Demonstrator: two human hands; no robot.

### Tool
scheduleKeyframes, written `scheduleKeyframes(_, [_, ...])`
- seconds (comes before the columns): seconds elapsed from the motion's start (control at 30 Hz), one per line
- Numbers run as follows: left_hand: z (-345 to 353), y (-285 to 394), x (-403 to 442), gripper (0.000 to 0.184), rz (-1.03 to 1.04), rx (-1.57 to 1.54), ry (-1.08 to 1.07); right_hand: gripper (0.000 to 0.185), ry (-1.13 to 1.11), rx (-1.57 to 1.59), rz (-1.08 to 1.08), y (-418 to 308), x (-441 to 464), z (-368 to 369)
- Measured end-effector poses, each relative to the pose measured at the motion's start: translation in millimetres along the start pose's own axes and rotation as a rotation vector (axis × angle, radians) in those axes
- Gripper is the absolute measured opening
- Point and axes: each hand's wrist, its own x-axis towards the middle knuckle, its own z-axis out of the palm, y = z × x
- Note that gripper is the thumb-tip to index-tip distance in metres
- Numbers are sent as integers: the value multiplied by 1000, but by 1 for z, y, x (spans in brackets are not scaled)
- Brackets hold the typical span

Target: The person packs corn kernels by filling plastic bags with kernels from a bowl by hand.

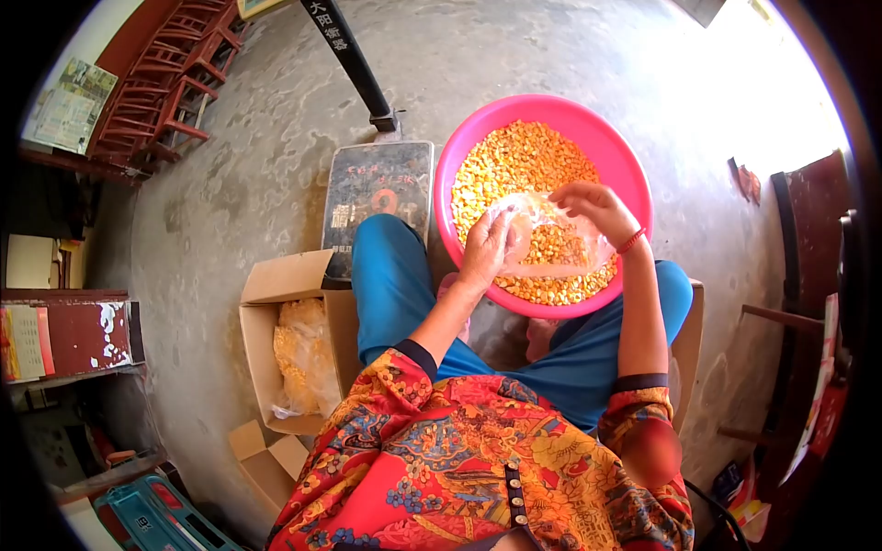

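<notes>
A large pink basin [638,170] full of yellow corn kernels [524,151] stands on the floor in front of my knees. Over the kernels hangs a clear plastic bag [551,269], spread out between my hands. My left hand [487,246] is closed on the bag's left side, its fingers bunching the film. At the bag's upper right edge, my right hand [595,208] has its fingers bent over the film and appears to grip the rim. Kernels show through the thin plastic; whether any lie inside it I cannot tell.
A platform scale [381,188] with a black post [347,55] stands left of the basin. Beside my left leg, an open cardboard box [262,331] holds a bag of corn [303,354]. Red wooden chairs [165,83] line the far left; another box [689,354] is partly behind my right leg.
</notes>
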Motion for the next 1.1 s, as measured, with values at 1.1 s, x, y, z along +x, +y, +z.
scheduleKeyframes(1.1, [3,5,-7,24,102,118,-98,13,515,619,214,76,12,-35])
